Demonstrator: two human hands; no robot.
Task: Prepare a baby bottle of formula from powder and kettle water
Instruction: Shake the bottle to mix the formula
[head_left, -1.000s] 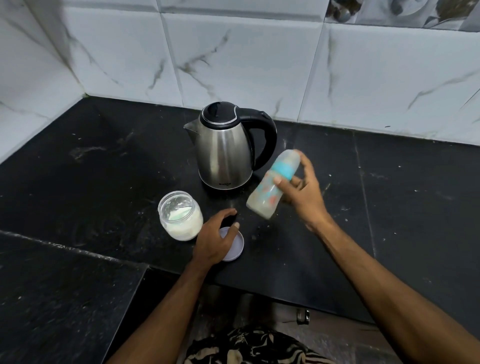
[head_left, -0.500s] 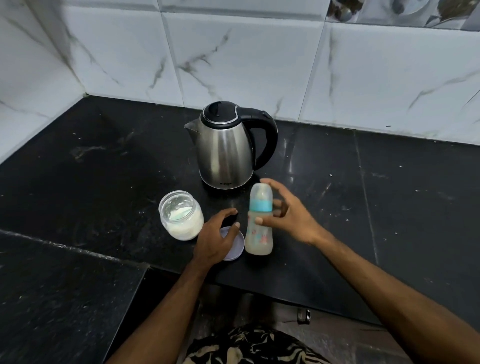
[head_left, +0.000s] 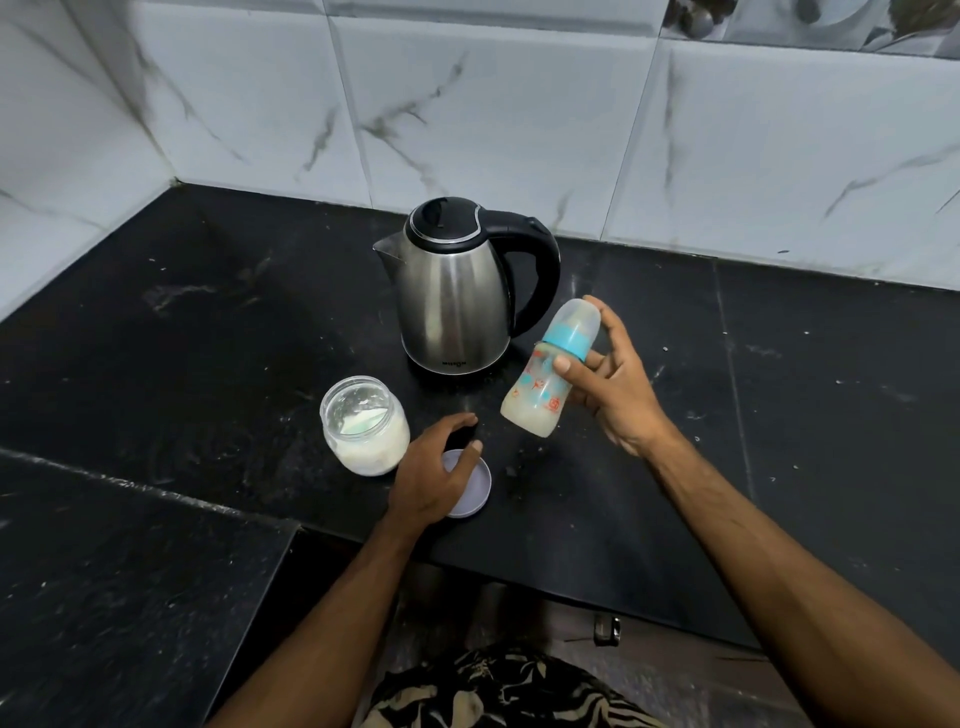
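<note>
My right hand (head_left: 615, 384) holds a capped baby bottle (head_left: 545, 384) with a teal collar, tilted to the right above the counter, with pale milky liquid in its lower part. To its left stands a steel kettle (head_left: 452, 306) with a black lid and handle. An open glass jar of white powder (head_left: 363, 423) sits in front of the kettle. My left hand (head_left: 431, 473) rests with spread fingers over the jar's pale lilac lid (head_left: 470, 491), which lies flat on the counter.
The black stone counter (head_left: 208, 338) runs into a corner of white marbled wall tiles (head_left: 493, 119). Its front edge steps back near my body, with a lower black slab (head_left: 114, 587) at the left.
The bottle was tilted in the air, stood upright on the counter half a second ago, and is now lifted and tilted again in my right hand. My left hand has stayed on the lid.
</note>
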